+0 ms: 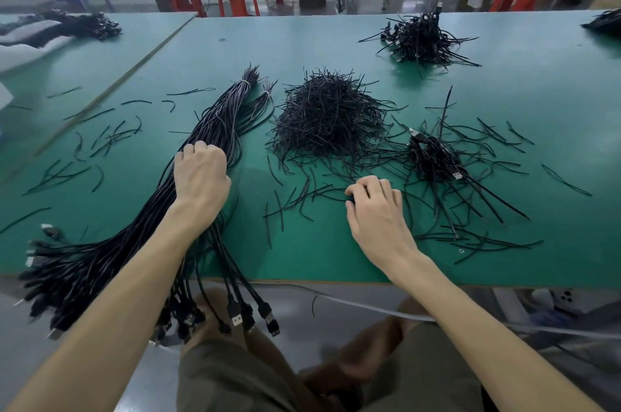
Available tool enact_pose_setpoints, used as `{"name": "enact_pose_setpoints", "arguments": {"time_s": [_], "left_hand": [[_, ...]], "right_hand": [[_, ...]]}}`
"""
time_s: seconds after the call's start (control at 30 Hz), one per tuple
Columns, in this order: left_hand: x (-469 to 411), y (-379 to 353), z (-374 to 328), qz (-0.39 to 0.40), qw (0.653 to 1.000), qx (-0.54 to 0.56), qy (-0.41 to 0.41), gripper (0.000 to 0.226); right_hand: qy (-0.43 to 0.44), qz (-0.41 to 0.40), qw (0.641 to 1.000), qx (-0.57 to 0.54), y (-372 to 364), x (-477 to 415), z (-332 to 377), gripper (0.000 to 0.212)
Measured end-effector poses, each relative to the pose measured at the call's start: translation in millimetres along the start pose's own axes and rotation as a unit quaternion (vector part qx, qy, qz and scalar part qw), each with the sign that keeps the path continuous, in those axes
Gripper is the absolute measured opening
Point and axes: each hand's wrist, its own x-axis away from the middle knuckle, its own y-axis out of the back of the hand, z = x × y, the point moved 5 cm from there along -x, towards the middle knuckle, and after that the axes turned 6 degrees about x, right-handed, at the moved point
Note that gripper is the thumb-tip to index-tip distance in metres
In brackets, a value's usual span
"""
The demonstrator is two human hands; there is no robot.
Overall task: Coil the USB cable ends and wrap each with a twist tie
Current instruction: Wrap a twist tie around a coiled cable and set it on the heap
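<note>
Cable bundle left on table, twist-tie heap right of it

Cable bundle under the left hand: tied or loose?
Tied at the far end: a pale band cinches the cable bundle there. Plug ends fan loose past the table edge; left hand grips the middle.
</note>
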Motion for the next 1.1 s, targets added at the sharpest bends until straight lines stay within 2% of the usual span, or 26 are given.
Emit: {"name": "enact_pose_setpoints", "arguments": {"time_s": [0.1, 0.17, 0.3, 0.43, 0.5, 0.6, 0.67, 0.73, 0.8, 0.87, 0.97, 1.1], "left_hand": [[3, 6, -5, 0.016, 0.995, 0.094, 0.014, 0.016], [9, 2, -15, 0.087, 0.978, 0.187, 0.02, 0.016], [29, 4, -49, 0.202, 0.949, 0.238, -0.038, 0.02], [67, 6, -88, 0.375, 0.866, 0.286, -0.165, 0.015], [77, 6, -99, 0.382, 0.851, 0.305, -0.193, 0.014], [70, 6, -104, 0.321, 0.851, 0.385, -0.155, 0.018], [59, 6, -100, 0.267, 0.85, 0.441, -0.105, 0.018], [54, 3, -98, 0.245, 0.854, 0.45, -0.093, 0.017], [56, -3, -100, 0.255, 0.86, 0.429, -0.113, 0.02], [62, -9, -102, 0.282, 0.853, 0.417, -0.141, 0.02], [71, -11, -97, 0.335, 0.808, 0.453, -0.174, 0.014], [75, -6, -58, 0.475, 0.74, 0.426, -0.215, 0.033]], "right_hand": [[0.002, -0.004, 1.0, 0.003, 0, 0, 1, 0.016], [0.005, -0.005, 1.0, 0.008, -1, 0, 1, 0.018], [0.01, -0.01, 1.0, 0.008, 1, 0, 2, 0.032], [0.056, -0.046, 0.997, -0.016, 8, 2, 9, 0.05], [0.114, -0.052, 0.991, -0.05, 12, 4, 14, 0.059], [0.178, -0.03, 0.981, -0.073, 15, 6, 19, 0.066], [0.186, -0.029, 0.978, -0.091, 18, 6, 20, 0.061], [0.187, -0.038, 0.975, -0.117, 21, 7, 21, 0.048], [0.187, -0.058, 0.972, -0.128, 24, 9, 21, 0.031], [0.191, -0.089, 0.971, -0.11, 26, 10, 21, 0.022], [0.191, -0.133, 0.97, -0.073, 29, 12, 19, 0.012], [0.093, -0.184, 0.973, -0.107, 35, 10, 5, 0.01]]}}
